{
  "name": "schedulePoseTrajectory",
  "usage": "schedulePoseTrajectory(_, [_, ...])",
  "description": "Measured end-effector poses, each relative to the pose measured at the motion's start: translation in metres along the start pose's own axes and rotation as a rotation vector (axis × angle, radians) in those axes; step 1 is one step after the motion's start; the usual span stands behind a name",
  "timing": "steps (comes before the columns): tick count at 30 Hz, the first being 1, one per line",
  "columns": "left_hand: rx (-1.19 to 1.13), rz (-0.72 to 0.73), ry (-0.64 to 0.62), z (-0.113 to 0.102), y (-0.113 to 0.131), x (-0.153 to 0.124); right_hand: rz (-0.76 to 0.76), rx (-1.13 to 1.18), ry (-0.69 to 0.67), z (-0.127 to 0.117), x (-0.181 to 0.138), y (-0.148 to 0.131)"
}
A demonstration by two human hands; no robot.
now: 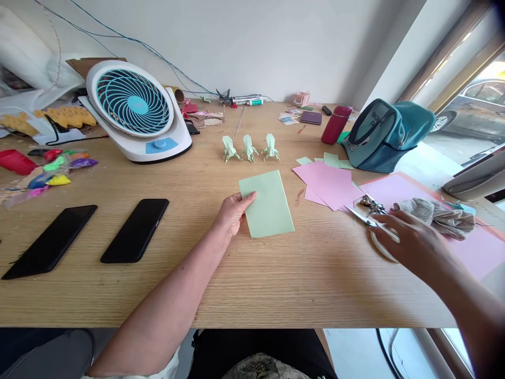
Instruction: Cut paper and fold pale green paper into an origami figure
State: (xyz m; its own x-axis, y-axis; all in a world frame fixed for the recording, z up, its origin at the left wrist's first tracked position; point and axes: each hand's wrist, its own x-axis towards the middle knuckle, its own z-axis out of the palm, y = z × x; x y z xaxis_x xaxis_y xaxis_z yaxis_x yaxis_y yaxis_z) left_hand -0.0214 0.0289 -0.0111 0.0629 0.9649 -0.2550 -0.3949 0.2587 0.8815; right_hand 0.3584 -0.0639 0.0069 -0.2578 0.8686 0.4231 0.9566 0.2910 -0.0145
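My left hand (232,213) pinches the left edge of a light green sheet of paper (268,204) that lies flat on the wooden table (252,284), thumb on top. Off to the right, my right hand (412,245) rests over the white handles of a pair of scissors (369,218), whose blades point left toward a pile of pink paper (327,184). Whether its fingers grip the handles is hidden. Three small folded green paper figures (250,148) stand in a row behind the sheet.
A white and teal fan (136,108) stands at the back left. Two black phones (136,229) lie on the left. A teal bag (389,134), a red bottle (335,125) and a grey cloth (437,216) sit on the right. Coloured bits (51,168) lie far left.
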Motion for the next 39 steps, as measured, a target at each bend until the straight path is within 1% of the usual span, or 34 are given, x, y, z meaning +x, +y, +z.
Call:
schedulePoseTrajectory(1, [-0.003,0.007,-0.004,0.001,0.0,-0.001,0.014,0.097,-0.023,-0.002,0.012,-0.02])
schedulePoseTrajectory(2, [-0.005,0.016,-0.016,0.003,-0.001,-0.002,0.027,0.203,-0.075,-0.002,0.025,-0.04])
schedulePoseTrajectory(4, [-0.001,0.036,-0.053,0.007,-0.002,-0.005,0.037,0.392,-0.113,0.0,0.056,-0.076])
schedulePoseTrajectory(5, [0.006,0.047,-0.07,0.009,-0.003,-0.007,0.038,0.471,-0.107,0.003,0.072,-0.09])
schedulePoseTrajectory(8, [0.052,0.072,-0.095,0.012,-0.006,-0.01,0.101,0.669,-0.104,0.017,0.112,-0.114])
schedulePoseTrajectory(11, [0.111,0.088,-0.095,0.011,-0.008,-0.01,0.128,0.707,-0.085,0.03,0.133,-0.124])
schedulePoseTrajectory(14, [0.164,0.104,-0.062,0.007,-0.011,-0.006,0.069,0.651,-0.048,0.037,0.136,-0.132])
schedulePoseTrajectory(18, [0.17,0.097,-0.016,0.003,-0.014,-0.002,-0.087,0.595,0.048,0.044,0.127,-0.138])
schedulePoseTrajectory(23, [0.227,0.091,0.015,0.0,-0.015,0.0,-0.234,0.5,0.114,0.055,0.117,-0.138])
schedulePoseTrajectory(27, [0.284,0.101,0.029,-0.002,-0.016,0.001,-0.3,0.474,0.135,0.062,0.114,-0.136])
schedulePoseTrajectory(32, [0.347,0.142,0.011,-0.003,-0.017,0.001,-0.256,0.437,0.215,0.065,0.115,-0.136])
schedulePoseTrajectory(35, [0.41,0.177,-0.005,-0.004,-0.017,0.002,-0.229,0.527,0.182,0.066,0.114,-0.137])
schedulePoseTrajectory(37, [0.449,0.227,0.008,-0.005,-0.016,0.003,-0.135,0.618,0.128,0.069,0.113,-0.137])
schedulePoseTrajectory(39, [0.466,0.288,0.037,-0.007,-0.015,0.006,0.043,0.716,0.056,0.073,0.113,-0.135])
